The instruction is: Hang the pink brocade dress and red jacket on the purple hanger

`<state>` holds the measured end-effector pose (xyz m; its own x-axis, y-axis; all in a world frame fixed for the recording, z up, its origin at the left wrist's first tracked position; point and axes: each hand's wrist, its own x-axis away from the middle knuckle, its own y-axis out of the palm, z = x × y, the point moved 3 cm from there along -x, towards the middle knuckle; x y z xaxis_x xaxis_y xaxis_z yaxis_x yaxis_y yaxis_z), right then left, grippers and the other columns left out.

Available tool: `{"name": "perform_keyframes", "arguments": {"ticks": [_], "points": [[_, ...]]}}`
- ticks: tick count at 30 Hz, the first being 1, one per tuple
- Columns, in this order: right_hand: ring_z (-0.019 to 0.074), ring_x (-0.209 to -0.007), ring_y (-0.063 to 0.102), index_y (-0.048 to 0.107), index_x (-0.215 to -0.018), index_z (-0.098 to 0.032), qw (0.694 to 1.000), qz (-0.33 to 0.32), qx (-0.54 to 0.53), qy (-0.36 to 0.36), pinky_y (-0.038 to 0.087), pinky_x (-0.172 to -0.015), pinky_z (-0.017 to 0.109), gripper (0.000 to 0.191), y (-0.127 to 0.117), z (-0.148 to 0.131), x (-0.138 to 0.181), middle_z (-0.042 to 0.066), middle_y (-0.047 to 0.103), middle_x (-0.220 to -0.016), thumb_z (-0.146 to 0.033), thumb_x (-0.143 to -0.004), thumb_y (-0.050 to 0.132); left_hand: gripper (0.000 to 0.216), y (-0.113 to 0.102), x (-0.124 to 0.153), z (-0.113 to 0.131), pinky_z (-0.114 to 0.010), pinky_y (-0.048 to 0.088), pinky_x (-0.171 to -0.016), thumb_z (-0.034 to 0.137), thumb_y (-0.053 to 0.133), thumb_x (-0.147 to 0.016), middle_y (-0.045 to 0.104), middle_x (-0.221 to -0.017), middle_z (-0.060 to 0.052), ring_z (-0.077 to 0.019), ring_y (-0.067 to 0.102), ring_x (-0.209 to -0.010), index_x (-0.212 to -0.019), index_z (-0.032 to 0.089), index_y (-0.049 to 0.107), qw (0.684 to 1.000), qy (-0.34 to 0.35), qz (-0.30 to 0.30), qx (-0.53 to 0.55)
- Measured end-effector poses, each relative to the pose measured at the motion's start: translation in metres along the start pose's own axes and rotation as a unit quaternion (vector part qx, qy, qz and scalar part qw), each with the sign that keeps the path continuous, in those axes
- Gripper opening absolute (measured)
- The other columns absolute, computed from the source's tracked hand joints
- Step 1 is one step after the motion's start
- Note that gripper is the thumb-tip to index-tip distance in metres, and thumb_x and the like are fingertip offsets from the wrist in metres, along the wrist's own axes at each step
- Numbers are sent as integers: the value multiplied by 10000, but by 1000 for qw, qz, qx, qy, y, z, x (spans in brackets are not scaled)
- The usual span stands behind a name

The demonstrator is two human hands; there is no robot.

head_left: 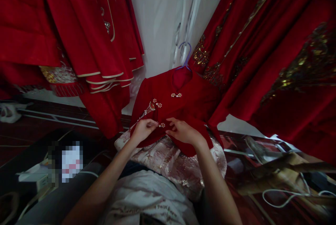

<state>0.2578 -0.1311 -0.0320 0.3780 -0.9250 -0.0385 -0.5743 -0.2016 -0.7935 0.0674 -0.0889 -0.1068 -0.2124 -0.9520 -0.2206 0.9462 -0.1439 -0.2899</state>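
A red jacket (157, 86) hangs from a purple hanger (187, 55) in front of me, its lower part spread over a shiny pale patterned cloth (162, 158). Flower-shaped beaded buttons fasten its front; one beaded button (176, 95) sits below the collar. My left hand (144, 129) pinches the left end of a lower beaded button (162, 125), thumb and finger together. Just right of that button, my right hand (183, 132) hovers over the red cloth with fingers bent and apart, nothing visible in them. A beaded tassel ornament (151, 107) hangs on the jacket's left side.
Red embroidered garments hang on the left (84, 36) and right (262, 50). Behind the jacket is a pale wall or door (157, 18). A dark tabletop (86, 190) with a power strip (43, 183) lies lower left. Wooden pieces and a white cable (278, 204) are lower right.
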Motion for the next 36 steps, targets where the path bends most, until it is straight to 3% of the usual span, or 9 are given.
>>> {"name": "perform_keyframes", "arguments": {"ticks": [2,5,8,13,18,22,29,36], "points": [[164,-866,666,499,-1323,-168,999,-20,-37,-18,530,-787,296,505,-18,-7,16,113,680,-1097,-319,-854,610,146,-12,0,-1,-291,554,-771,193,628,-708,747,-850,-60,-167,698,-765,-815,154,720,999,-4,30,-13],[161,-894,662,550,-1257,-190,997,-14,-64,-38,537,-820,315,411,-39,-15,31,94,680,-1096,-323,-870,590,158,-24,0,0,-291,553,-759,197,629,-707,742,-863,-60,-166,691,-762,-832,152,715,997,4,68,-21],[157,-870,666,597,-1186,-213,996,1,-75,-38,548,-806,318,339,-43,-13,30,74,688,-1062,-310,-862,599,141,-21,2,6,-276,551,-742,209,626,-729,735,-842,-47,-157,686,-756,-833,162,709,998,19,57,-26],[164,-871,671,617,-1152,-210,995,-9,-90,-48,548,-804,321,311,-25,-1,13,67,705,-994,-309,-857,607,171,-1,9,16,-259,558,-703,298,689,-744,703,-873,-37,-144,667,-750,-872,186,696,997,49,29,-60],[158,-876,665,625,-1129,-185,996,-16,-79,-50,537,-817,316,288,-12,9,2,78,701,-1031,-263,-852,609,168,11,13,16,-256,536,-720,337,697,-768,616,-899,-30,-134,627,-761,-871,204,702,984,98,52,-138],[150,-923,651,627,-1109,-180,996,3,-68,-61,515,-842,300,265,-4,13,-8,82,687,-1068,-249,-854,606,135,14,13,15,-245,520,-707,321,686,-788,616,-863,-23,-133,620,-759,-832,194,679,982,116,68,-131],[111,-665,606,567,-949,-152,996,35,-59,-50,460,-604,212,179,21,26,-29,13,646,-748,-250,-815,634,87,19,12,19,-244,533,-746,281,620,-839,647,-845,-19,-140,657,-783,-840,196,638,989,120,40,-81],[105,-642,605,531,-911,-179,996,59,-34,-63,427,-588,195,146,28,27,-31,-4,645,-725,-203,-799,623,110,19,19,21,-241,524,-732,292,606,-846,651,-821,-26,-144,649,-759,-800,207,660,981,122,77,-128]]}}
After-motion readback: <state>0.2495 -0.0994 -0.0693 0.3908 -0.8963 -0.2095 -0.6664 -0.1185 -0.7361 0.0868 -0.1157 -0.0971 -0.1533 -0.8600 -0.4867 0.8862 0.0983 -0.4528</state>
